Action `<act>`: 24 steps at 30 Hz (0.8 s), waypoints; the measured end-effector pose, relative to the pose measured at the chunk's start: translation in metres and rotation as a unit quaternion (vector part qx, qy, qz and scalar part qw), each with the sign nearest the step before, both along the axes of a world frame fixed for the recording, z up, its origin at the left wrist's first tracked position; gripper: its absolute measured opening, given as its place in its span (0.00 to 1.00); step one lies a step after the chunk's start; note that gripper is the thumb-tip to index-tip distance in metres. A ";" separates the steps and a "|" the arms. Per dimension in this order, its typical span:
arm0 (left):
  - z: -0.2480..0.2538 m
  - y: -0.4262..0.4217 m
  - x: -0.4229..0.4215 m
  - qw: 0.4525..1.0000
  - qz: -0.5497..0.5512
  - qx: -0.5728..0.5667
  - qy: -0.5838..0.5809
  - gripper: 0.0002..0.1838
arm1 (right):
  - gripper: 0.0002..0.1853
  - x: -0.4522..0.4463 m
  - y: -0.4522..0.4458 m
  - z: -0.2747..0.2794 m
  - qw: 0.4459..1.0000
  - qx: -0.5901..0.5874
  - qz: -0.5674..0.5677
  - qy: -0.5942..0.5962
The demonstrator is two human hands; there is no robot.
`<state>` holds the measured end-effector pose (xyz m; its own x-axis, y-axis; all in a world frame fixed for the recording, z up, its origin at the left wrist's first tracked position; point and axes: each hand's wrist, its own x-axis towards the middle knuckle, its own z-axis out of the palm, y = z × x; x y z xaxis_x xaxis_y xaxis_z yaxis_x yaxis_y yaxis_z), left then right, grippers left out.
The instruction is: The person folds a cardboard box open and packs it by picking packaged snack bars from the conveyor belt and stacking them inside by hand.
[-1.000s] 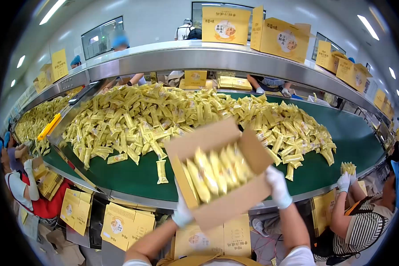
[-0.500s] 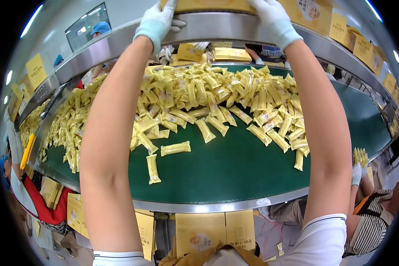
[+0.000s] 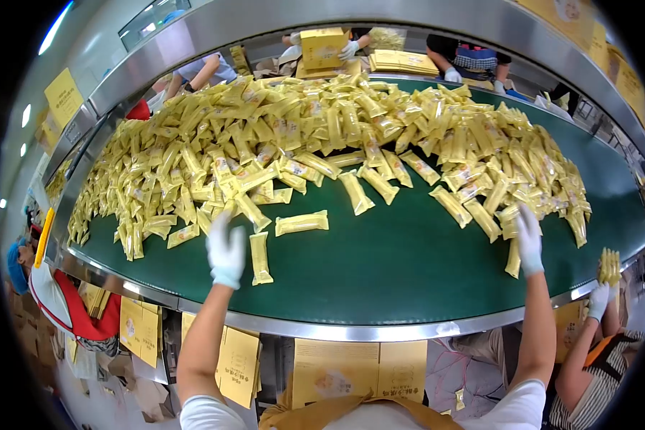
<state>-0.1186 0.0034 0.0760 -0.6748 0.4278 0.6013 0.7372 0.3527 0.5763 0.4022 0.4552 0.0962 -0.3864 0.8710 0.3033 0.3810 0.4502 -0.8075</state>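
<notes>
- The packets [image 3: 322, 129] are heaped on the green belt [image 3: 380, 272]; the hands are held well apart, near the front of the heap.
- The left hand [image 3: 226, 251] is seen open, beside a separate packet [image 3: 261, 258]; this packet could be knocked by the wrist if the hand is swept sideways.
- By the right hand [image 3: 529, 240], packets are overlapped; others might be dragged down if one is pulled. Whether any is gripped cannot be told.
- Wrappers could be creased by hard squeezing.
- In the earlier frame, a carton was held by both hands at the metal shelf [image 3: 244, 36]; now they are lowered to the packets.
</notes>
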 end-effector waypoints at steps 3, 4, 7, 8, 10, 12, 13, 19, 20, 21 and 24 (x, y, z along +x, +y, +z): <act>-0.056 -0.095 -0.062 0.967 0.243 -0.013 -0.075 0.29 | 0.26 0.113 0.050 -0.086 0.989 -0.014 -0.142 0.038; -0.065 -0.114 -0.080 0.951 0.283 -0.010 -0.124 0.31 | 0.28 0.140 0.069 -0.109 0.981 -0.020 -0.185 0.062; -0.087 -0.131 -0.140 0.946 0.233 0.047 -0.222 0.37 | 0.31 0.154 0.100 -0.132 0.963 -0.113 -0.179 0.170; -0.084 -0.119 -0.152 0.944 0.220 0.068 -0.235 0.38 | 0.32 0.146 0.117 -0.138 0.945 -0.165 -0.134 0.250; -0.088 -0.094 -0.180 0.938 0.196 0.110 -0.264 0.39 | 0.32 0.095 0.117 -0.119 0.956 -0.143 -0.132 0.219; -0.092 -0.066 -0.205 0.928 0.171 0.149 -0.295 0.40 | 0.31 0.084 0.156 -0.143 0.953 -0.074 -0.122 0.269; -0.083 -0.045 -0.203 0.909 0.119 0.205 -0.342 0.41 | 0.31 0.080 0.161 -0.141 0.949 -0.086 -0.124 0.279; -0.094 0.082 -0.189 0.889 -0.085 0.193 -0.407 0.31 | 0.33 0.068 0.169 -0.147 0.969 -0.039 -0.072 0.232; -0.084 0.089 -0.179 0.878 -0.106 0.187 -0.428 0.33 | 0.33 0.059 0.163 -0.143 0.969 -0.048 -0.021 0.242; -0.092 0.088 -0.185 0.870 -0.100 0.162 -0.455 0.34 | 0.34 0.041 0.153 -0.139 0.976 -0.038 -0.005 0.214; -0.093 0.097 -0.169 0.838 -0.147 0.168 -0.497 0.37 | 0.37 -0.054 0.117 -0.126 0.997 0.041 0.018 0.065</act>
<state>-0.2875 0.1001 -0.0166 -0.8087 0.5833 -0.0760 -0.1398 -0.0651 0.9880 0.3480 0.5724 -0.0293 -0.3687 0.8276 0.4231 0.2577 0.5284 -0.8090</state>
